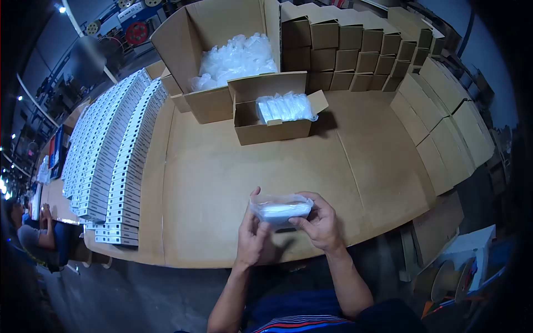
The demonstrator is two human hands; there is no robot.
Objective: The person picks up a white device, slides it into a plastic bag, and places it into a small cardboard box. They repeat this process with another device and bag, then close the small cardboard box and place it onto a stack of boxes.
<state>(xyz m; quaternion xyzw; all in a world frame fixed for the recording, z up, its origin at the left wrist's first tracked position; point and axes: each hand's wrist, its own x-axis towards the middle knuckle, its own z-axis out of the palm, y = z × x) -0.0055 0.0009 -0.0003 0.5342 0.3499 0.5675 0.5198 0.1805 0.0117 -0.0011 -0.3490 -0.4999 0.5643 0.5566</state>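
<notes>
While one co-worker (41,236) sits at the far left edge, two long rows of white boxes (125,183) run along the left side of the worktop (222,172). The boxes are too many and too small to count surely; their ends carry dark squares and small print, too fine to read.

Next comes one large open carton (211,105), filled with a heap of clear plastic (239,55) whose pieces cannot be counted. Below it, near the front edge, the left hand (251,240) grasps one side of a single white packet (284,210) in clear wrapping. Just beside the large carton, to its right, one smaller open box (272,133) holds a row of wrapped packets (286,107), pressed too close together to count. The right hand (321,226) grips the other side of the single packet, thumb in front, so one packet is held between two hands above the worktop.

Behind, brown boxes (325,36) are stacked three high at their left end. At the right stand larger closed cartons (449,147), at least four showing. Below them is one spool (446,279). No lettering is readable on the brown cardboard.
</notes>
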